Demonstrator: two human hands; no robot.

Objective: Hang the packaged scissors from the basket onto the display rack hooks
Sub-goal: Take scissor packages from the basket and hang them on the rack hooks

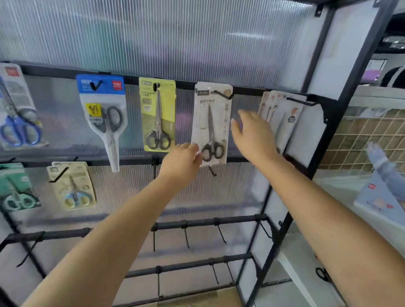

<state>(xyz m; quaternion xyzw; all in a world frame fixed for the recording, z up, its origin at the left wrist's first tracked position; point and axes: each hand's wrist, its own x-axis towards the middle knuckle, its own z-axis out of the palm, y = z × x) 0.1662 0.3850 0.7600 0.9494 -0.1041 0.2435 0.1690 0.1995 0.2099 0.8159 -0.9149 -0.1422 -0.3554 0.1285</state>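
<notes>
Black steel is framing the display rack (312, 158), which is already carrying several hung packs along its upper rails; lower rails are showing bare hooks (221, 234), so I judge the job partly done; the basket is lying out of view. White-carded packaged scissors (211, 123) are hanging on a top-row hook (222, 95); the left hand (181, 163) is pinching that pack's lower left corner, while the right hand (253, 132) is hovering just beside it, fingers relaxed and spread, gripping nothing.
</notes>
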